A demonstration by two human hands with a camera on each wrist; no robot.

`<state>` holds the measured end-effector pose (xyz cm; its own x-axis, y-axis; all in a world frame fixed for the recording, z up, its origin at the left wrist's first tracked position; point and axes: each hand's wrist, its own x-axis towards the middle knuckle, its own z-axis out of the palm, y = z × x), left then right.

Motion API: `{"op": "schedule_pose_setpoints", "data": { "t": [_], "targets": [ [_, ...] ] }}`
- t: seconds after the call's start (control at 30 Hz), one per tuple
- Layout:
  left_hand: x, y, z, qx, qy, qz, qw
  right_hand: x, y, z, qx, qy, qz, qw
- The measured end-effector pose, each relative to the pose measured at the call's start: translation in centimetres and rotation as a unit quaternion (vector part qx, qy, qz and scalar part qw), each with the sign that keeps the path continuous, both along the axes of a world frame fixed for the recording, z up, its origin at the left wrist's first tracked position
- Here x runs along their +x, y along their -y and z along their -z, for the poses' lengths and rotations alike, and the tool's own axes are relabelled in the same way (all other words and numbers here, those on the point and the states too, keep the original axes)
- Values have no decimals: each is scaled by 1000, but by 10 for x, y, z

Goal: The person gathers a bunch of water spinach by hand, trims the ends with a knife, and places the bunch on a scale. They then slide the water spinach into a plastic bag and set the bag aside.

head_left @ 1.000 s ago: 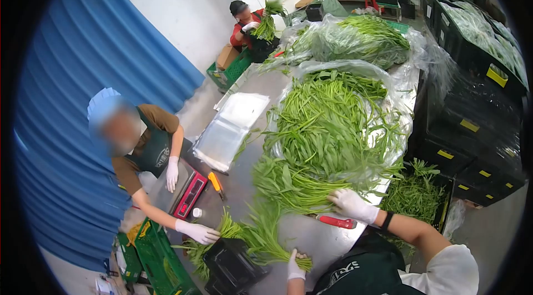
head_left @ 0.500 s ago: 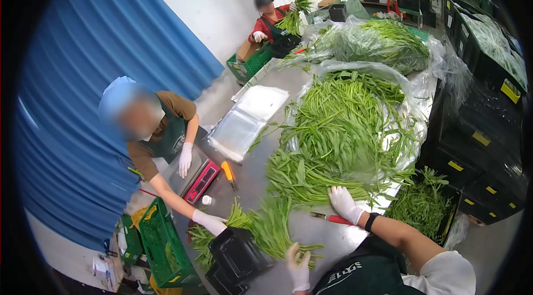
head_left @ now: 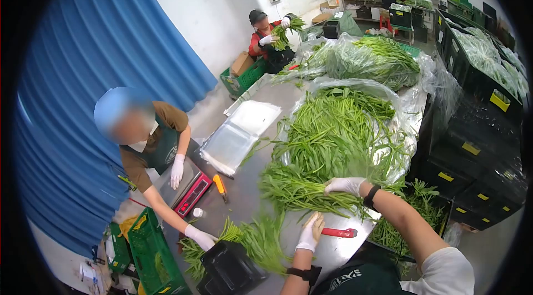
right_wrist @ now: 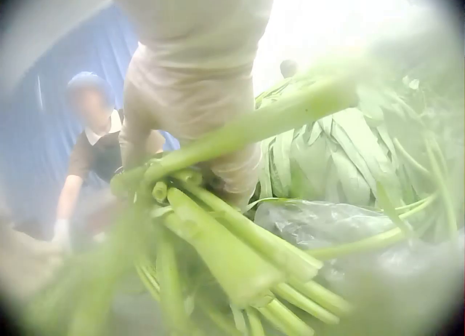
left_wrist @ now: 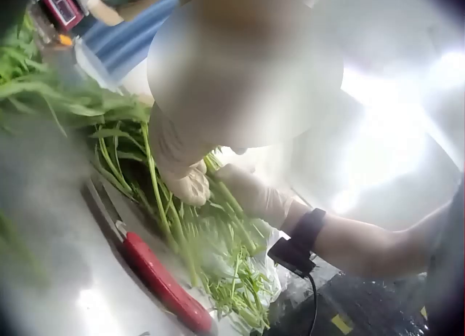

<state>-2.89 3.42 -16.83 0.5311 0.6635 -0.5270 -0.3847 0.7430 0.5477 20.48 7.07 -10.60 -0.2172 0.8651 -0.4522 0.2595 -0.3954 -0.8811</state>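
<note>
My right hand, white-gloved, grips a bundle of water spinach at the lower edge of the big pile. In the right wrist view its fingers wrap round the thick cut stems. My left hand, also gloved, is over the metal table just below those stems, its fingers pointing towards them. The left wrist view shows its fingertips right beside the greens, loosely bent. A red-handled knife lies on the table by the left hand. Another bunch of water spinach lies left of that hand.
Across the table a person in a blue cap reaches to greens behind a black tray. Near them are a red scale, an orange cutter and plastic bags. Black crates stack at right.
My left hand has left the bunch by the black tray and moved right, towards the right hand. The right hand now holds stems at the pile's edge.
</note>
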Motion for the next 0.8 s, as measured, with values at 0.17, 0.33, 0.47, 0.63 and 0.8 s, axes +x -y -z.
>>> {"op": "schedule_pose_setpoints", "data": {
  "t": [0.17,0.33,0.47,0.63,0.8],
  "targets": [
    [24,-12,17,-42,-135,-87,986,-6,2,15,-17,-24,7,1000],
    [30,-15,25,-37,80,-3,996,-12,9,20,-35,-73,69,994],
    [38,-15,33,-76,76,-58,992,-44,32,1,161,178,-8,971],
    [20,-23,52,-109,96,-21,989,-62,62,8,336,212,-90,913],
    [15,-16,36,-111,137,-71,982,-39,56,4,390,424,-4,818]
  ]
}}
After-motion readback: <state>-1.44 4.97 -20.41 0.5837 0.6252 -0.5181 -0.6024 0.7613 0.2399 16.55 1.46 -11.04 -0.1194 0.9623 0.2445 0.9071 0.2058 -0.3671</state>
